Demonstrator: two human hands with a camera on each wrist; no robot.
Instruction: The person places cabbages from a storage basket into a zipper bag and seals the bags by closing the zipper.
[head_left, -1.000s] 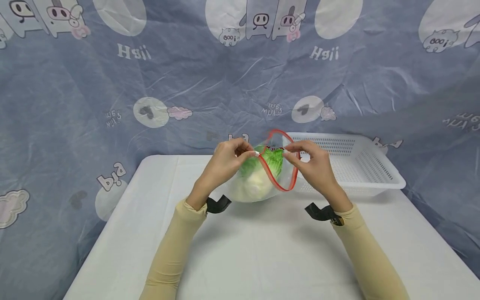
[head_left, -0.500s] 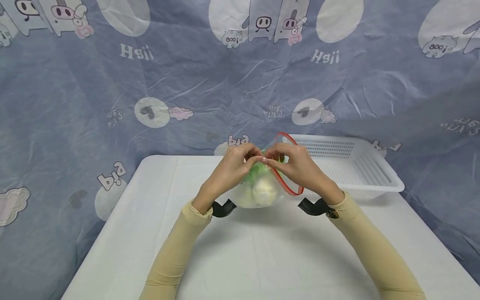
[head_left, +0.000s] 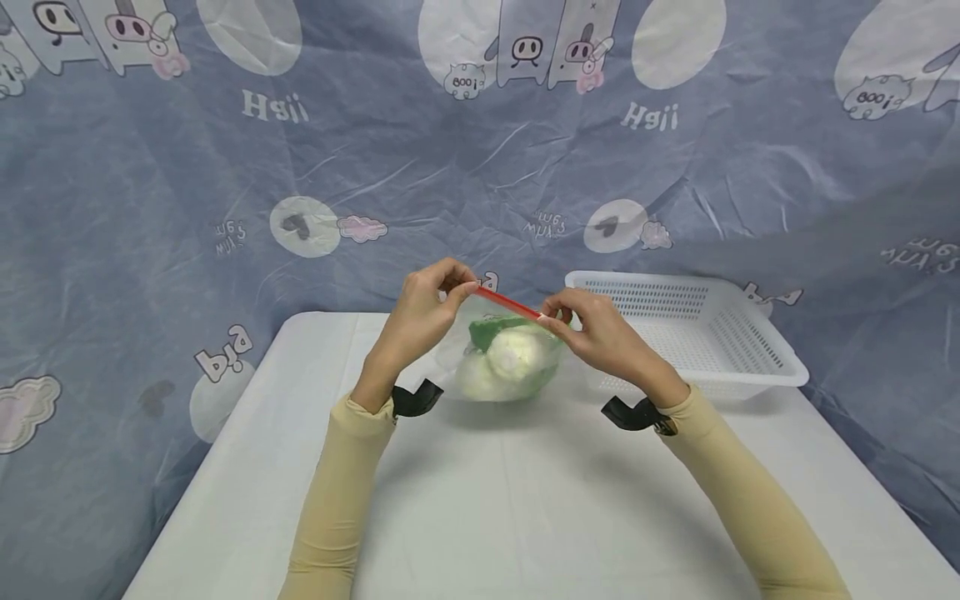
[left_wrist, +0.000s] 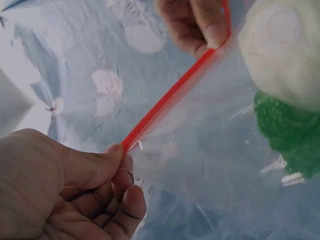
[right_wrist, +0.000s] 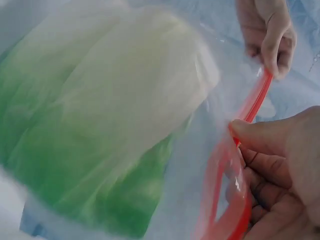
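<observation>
A clear zip bag with a red zip strip point(head_left: 507, 302) hangs between the two hands. Inside it lies a pale, green-leaved cabbage point(head_left: 513, 354), its white stem end facing me in the head view. My left hand point(head_left: 423, 312) pinches the left end of the strip between thumb and index finger. Partway along the strip my right hand point(head_left: 600, 329) pinches it too. From the left hand to the right one, the strip runs straight and pressed together in the left wrist view. Beyond the right fingers the red mouth point(right_wrist: 235, 220) gapes in a loop.
A white perforated plastic basket point(head_left: 780, 354) stands at the back right of the table, just behind the right hand. The white-covered table point(head_left: 525, 517) ends at a grey-blue printed curtain point(head_left: 450, 167). Black straps point(head_left: 633, 414) sit at the wrists.
The hands came together at the strip, then the left hand moved left and up, stretching it straight. The open red loop near the right hand narrowed, and the bag shifted.
</observation>
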